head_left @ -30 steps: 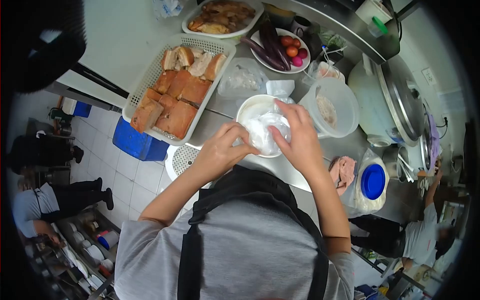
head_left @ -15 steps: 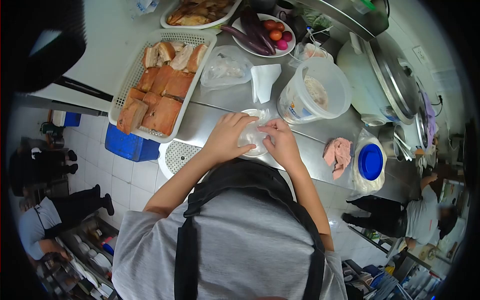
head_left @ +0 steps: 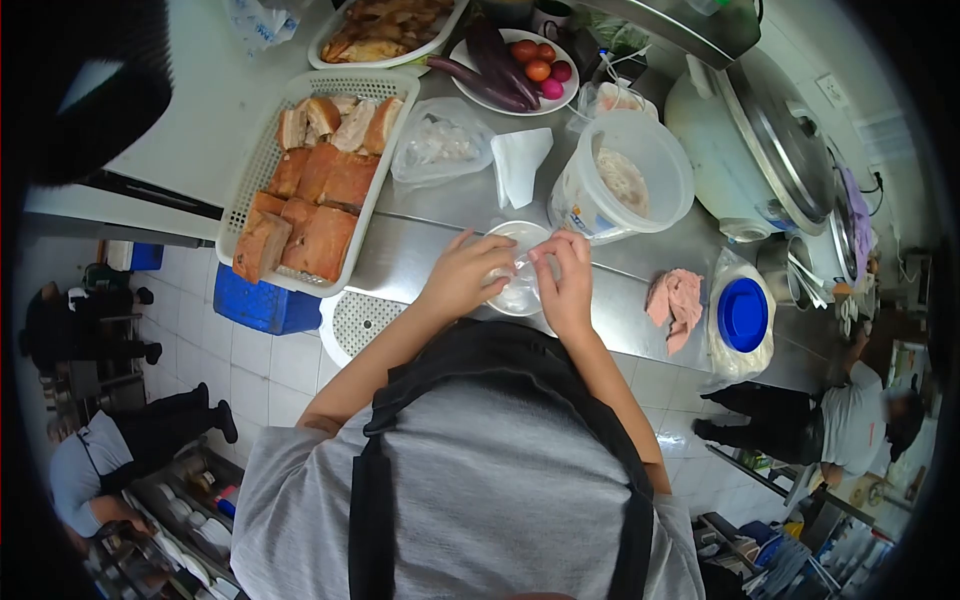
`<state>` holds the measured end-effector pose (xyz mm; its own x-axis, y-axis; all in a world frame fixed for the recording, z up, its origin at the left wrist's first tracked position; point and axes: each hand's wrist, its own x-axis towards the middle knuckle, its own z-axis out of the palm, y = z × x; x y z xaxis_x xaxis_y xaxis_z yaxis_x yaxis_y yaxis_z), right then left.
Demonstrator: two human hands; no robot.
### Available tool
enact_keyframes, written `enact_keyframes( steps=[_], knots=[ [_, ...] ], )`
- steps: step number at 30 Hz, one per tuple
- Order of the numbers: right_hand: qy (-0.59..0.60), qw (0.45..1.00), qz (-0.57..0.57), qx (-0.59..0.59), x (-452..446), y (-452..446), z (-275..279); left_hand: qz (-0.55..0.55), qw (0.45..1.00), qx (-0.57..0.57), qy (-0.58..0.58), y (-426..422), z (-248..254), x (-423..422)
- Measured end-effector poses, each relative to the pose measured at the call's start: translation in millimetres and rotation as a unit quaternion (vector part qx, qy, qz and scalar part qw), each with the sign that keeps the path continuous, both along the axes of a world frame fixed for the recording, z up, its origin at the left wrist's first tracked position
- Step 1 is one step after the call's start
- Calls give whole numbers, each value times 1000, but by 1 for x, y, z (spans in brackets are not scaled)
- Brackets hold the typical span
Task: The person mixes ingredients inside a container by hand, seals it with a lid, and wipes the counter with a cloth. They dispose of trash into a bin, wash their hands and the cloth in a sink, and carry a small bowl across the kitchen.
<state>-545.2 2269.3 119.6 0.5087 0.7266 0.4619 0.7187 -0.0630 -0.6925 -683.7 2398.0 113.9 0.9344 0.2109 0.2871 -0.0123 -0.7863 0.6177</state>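
A round white bowl (head_left: 518, 232) with clear plastic film (head_left: 522, 290) in it sits at the steel counter's front edge. My left hand (head_left: 465, 277) is at the bowl's left side, fingers bent over its rim and touching the film. On the right, my right hand (head_left: 566, 280) pinches the film between thumb and fingers. Behind the bowl lie a folded white paper (head_left: 520, 165) and a clear plastic bag (head_left: 442, 140). A clear bucket (head_left: 640, 190) with pale contents stands behind my right hand.
Left is a basket (head_left: 378, 185) of meat pieces; behind are a plate (head_left: 482, 98) with eggplants and tomatoes and a large lidded pot (head_left: 700, 150). A pink cloth (head_left: 678, 308) and a blue lid (head_left: 743, 314) lie right. Co-workers (head_left: 865, 425) (head_left: 95, 460) stand on both sides.
The view has shifted, and the bowl now appears lower and nearer my body. The folded paper behind it shows fully. My right fingers have gone from spread to pinching the film.
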Motion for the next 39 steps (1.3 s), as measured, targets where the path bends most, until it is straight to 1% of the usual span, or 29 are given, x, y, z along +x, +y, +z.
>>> enact_keyframes(
  steps=[3,4,6,7,9,11,16,19,22,24,26,29,31,32,35,39],
  knots=[
    [181,983,-1,12,1,-3,1,-3,999,-16,42,1,2,6],
    [274,961,-1,37,3,-4,-4,-7,996,-33,77,0,5,9],
    [449,890,-2,85,9,-2,-18,6,993,-20,117,-2,24,13],
    [498,865,-15,60,15,-3,-20,11,990,-14,137,-3,30,15],
    [527,848,-18,45,23,-3,-16,47,986,-75,144,-6,29,17],
    [546,837,-20,40,28,-2,-19,85,982,-86,143,-10,28,19],
    [547,836,-19,44,21,-9,-28,156,976,-55,139,-18,25,25],
    [531,846,-25,53,12,-8,-23,149,976,-57,147,-19,32,27],
    [516,854,-25,55,10,-14,-27,192,975,-75,89,-27,16,30],
    [503,863,-7,53,7,-15,-20,174,974,-91,112,-27,21,28],
    [482,874,27,48,1,-16,-12,163,975,-105,111,-26,23,26],
    [349,935,51,28,-7,-16,-14,148,977,-120,100,-26,21,23],
    [175,982,58,-36,-1,-18,-6,139,977,-131,92,-27,20,20],
    [85,992,62,-68,2,-19,-3,134,978,-135,88,-26,19,19],
    [114,991,43,-53,-3,-22,-11,121,979,-147,74,-28,16,15],
    [99,993,-5,-58,-1,-20,-17,103,979,-168,59,-28,13,10]
  ],
)
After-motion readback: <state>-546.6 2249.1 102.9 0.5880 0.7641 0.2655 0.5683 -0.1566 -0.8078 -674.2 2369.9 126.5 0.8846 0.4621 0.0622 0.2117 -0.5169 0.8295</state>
